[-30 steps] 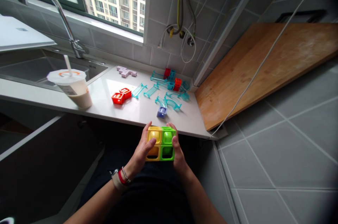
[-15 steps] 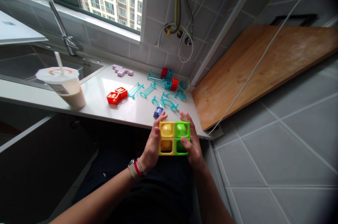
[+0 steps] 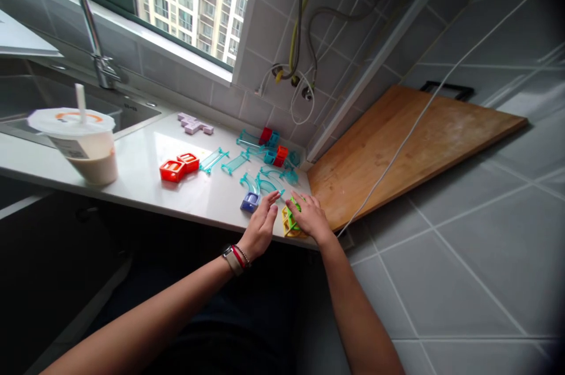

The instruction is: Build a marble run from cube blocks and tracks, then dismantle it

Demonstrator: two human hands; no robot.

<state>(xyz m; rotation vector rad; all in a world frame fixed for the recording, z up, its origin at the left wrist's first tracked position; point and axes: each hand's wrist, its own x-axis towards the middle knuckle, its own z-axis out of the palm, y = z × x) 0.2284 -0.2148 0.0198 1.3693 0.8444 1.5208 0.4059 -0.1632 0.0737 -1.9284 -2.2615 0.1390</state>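
Observation:
At the counter's front right corner rests a joined set of yellow and green toy blocks (image 3: 289,226), partly covered by fingers. My right hand (image 3: 314,219) lies over its top and right side, with the fingers curved around it. Apart from the blocks, just to their left, is my left hand (image 3: 259,232), open, with fingers stretched forward and nothing in it. A small blue block (image 3: 250,202) sits left of my left fingertips. Several clear turquoise track pieces (image 3: 236,163) are spread behind both hands, and red and turquoise blocks (image 3: 280,156) stand among them.
Two orange-red blocks (image 3: 172,171) and a lilac stepped piece (image 3: 193,125) lie further left. A lidded drink cup (image 3: 95,166) with a straw stands near the sink (image 3: 126,122). On the right, a wooden board (image 3: 375,157) leans with a white cable (image 3: 408,139) across it.
The yellow and green blocks have gone from between both hands, in front of the counter, onto its front right corner. My left hand has come away from them; the view has shifted slightly.

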